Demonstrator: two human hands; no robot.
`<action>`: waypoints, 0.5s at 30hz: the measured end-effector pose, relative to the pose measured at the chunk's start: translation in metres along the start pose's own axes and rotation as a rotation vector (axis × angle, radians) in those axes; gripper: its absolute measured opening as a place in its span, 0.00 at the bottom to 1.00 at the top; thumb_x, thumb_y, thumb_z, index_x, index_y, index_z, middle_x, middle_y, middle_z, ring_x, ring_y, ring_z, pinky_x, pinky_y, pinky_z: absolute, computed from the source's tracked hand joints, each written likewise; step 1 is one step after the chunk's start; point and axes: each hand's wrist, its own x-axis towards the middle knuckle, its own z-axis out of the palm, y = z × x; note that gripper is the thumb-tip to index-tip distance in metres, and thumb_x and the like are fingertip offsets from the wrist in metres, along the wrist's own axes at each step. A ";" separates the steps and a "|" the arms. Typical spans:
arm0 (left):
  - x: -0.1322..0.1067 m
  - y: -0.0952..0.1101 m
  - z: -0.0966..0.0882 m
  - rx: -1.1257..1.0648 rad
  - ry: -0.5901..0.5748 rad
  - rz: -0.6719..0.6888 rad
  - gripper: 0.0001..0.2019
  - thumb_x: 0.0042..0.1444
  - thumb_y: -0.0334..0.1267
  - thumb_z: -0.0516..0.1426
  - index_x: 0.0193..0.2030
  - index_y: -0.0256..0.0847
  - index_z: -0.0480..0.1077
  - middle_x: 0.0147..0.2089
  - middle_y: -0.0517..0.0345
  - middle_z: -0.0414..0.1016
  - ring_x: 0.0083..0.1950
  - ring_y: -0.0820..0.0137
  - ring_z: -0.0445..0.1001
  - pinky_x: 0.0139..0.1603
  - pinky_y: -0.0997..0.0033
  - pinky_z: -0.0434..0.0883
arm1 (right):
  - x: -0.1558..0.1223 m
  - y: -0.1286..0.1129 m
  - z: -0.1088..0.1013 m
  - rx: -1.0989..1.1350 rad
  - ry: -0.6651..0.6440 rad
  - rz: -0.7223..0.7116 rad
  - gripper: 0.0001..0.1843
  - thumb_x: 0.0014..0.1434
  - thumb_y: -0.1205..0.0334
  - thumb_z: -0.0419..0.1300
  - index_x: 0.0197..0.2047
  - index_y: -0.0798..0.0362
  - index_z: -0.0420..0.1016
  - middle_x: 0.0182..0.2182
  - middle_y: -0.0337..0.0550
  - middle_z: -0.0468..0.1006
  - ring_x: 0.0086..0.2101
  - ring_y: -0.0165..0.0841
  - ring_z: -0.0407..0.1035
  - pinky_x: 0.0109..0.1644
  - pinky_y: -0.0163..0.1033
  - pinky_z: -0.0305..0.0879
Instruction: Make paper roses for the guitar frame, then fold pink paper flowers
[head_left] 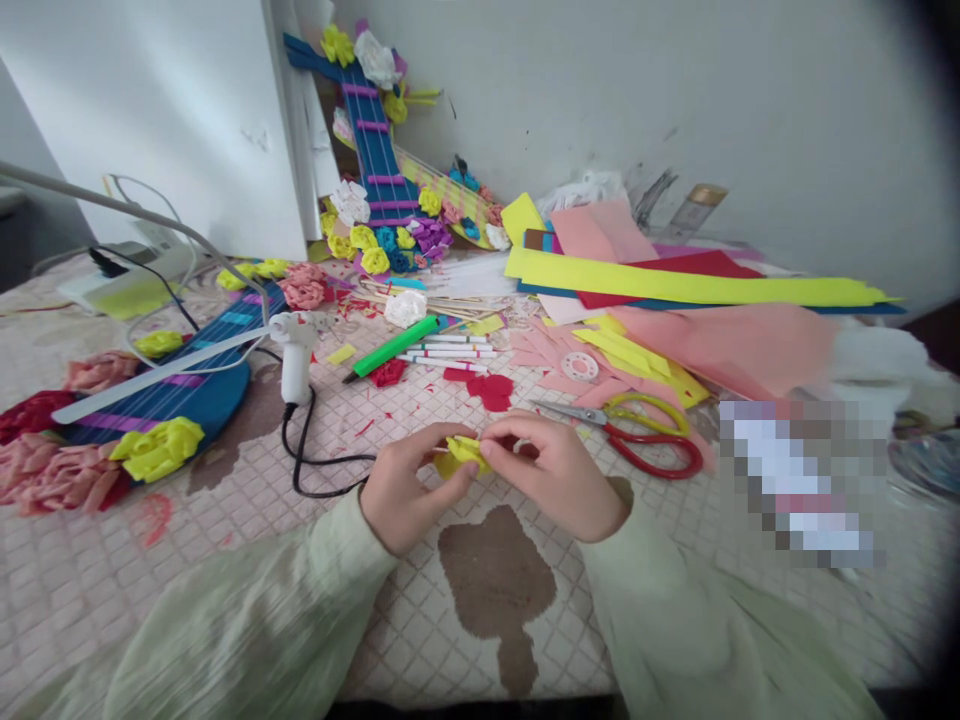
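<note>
The glue gun (pixel 294 355) stands beyond-left of my grip, its cord (pixel 322 462) just beside my left hand (pixel 405 490): a snag could topple it. That hand and my right hand (pixel 559 480) are pinched on the yellow roll (pixel 463 452) between them; slack fingertips may let it unwind.

Pale grey wall (pixel 750 120) at the back, scuffed with dark marks; white panel (pixel 187 120) on the left; soft, even light across the quilted, brown-patterned counter (pixel 225 520).
</note>
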 end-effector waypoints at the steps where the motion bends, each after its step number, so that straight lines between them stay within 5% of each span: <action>1: 0.000 0.000 0.000 -0.034 -0.006 -0.019 0.10 0.51 0.37 0.53 0.39 0.36 0.68 0.38 0.52 0.74 0.37 0.69 0.72 0.39 0.70 0.71 | 0.000 0.000 0.000 -0.004 -0.001 -0.004 0.06 0.53 0.69 0.54 0.30 0.55 0.72 0.28 0.40 0.73 0.30 0.29 0.67 0.29 0.32 0.62; 10: 0.003 -0.006 0.000 -0.112 0.044 -0.066 0.09 0.52 0.39 0.53 0.34 0.35 0.68 0.31 0.54 0.72 0.33 0.71 0.71 0.33 0.72 0.69 | 0.000 0.003 -0.002 -0.027 -0.021 -0.067 0.08 0.54 0.68 0.53 0.31 0.54 0.73 0.30 0.41 0.75 0.31 0.29 0.68 0.31 0.33 0.64; 15: 0.002 -0.003 0.003 -0.229 -0.008 -0.117 0.11 0.49 0.39 0.55 0.38 0.36 0.66 0.34 0.54 0.71 0.35 0.71 0.71 0.35 0.71 0.71 | 0.000 0.005 -0.003 -0.026 0.009 -0.071 0.07 0.54 0.69 0.53 0.32 0.53 0.73 0.30 0.40 0.75 0.31 0.29 0.68 0.31 0.33 0.64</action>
